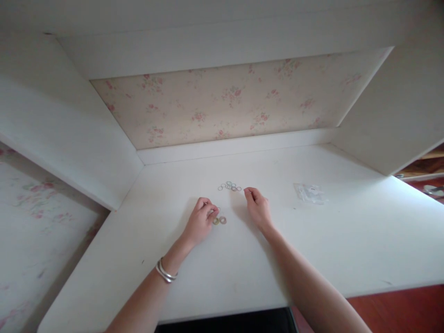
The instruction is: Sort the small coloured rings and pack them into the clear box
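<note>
Several thin metal rings (229, 185) lie in a loose cluster on the white desk, ahead of my hands. My left hand (201, 220) is closed in a pinch, and what looks like the edge of a small ring shows at its fingertips. Just beside those fingertips lie a yellowish ring (215, 221) and a pinkish ring (223, 220), side by side. My right hand (257, 206) is also closed, its thumb and finger pressed together near the right end of the cluster. Whatever those fingers hold is too small or hidden to make out.
A clear plastic bag (310, 193) with pale contents lies to the right on the white desk (347, 240). White panels (62, 106) rise at the left and right, with floral wallpaper (222, 101) behind. A black surface (229, 323) shows below the front edge.
</note>
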Available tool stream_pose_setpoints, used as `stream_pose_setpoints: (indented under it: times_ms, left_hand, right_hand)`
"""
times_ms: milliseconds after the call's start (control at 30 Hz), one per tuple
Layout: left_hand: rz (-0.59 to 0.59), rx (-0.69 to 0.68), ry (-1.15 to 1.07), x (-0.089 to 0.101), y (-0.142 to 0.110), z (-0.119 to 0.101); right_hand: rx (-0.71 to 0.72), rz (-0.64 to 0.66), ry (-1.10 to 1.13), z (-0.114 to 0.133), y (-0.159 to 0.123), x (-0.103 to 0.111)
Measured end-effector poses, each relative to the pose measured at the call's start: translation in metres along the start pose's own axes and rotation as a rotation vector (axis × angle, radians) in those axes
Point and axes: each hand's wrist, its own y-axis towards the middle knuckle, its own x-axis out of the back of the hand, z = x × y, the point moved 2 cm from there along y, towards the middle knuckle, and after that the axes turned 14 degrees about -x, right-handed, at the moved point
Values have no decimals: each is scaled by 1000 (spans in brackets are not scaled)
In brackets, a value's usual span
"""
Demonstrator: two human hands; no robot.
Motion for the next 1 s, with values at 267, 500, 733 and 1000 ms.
stream_pose_setpoints:
  times_ms: [267, 500, 733, 1000]
  left_hand:
    - [77, -151, 150, -3, -10, -24]
    - [105, -134, 193, -4, -10, -25]
    - [-145, -4, 113, 10, -8, -14]
    - [-210, 231, -121, 0, -11, 17]
  right_hand:
    - [2, -17, 13, -1, -2, -3]
    - [21, -11, -19, 1, -3, -3]
    - [144, 73, -248, -3, -6, -11]
    - [330, 42, -646, 11, -9, -28]
